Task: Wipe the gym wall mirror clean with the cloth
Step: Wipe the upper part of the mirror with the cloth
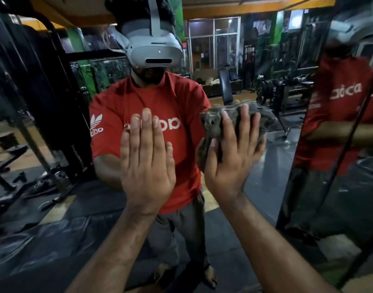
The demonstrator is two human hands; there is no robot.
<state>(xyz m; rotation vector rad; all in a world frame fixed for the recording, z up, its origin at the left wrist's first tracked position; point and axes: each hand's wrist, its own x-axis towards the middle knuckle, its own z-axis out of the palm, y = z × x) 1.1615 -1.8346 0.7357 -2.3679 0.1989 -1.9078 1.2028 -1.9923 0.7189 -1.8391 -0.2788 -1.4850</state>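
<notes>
Gym gear: at the far left we see dark machine frames reflected in the glass.
Left hand: our left hand is raised upright, palm flat toward the mirror, fingers straight and held together, gripping nothing. Whether the palm touches the glass, we cannot tell. The forearm rises to it from the bottom edge.
Reflection: between our hands we see a red shirt and a white headset.
Cloth: the grey cloth sits bunched against the mirror, right of the left hand and slightly higher.
Right hand: our right hand is spread over the cloth, fingers reaching up across it, thumb at its left edge, pressing it to the glass.
Side panel: a second mirror panel stands angled at the far right.
</notes>
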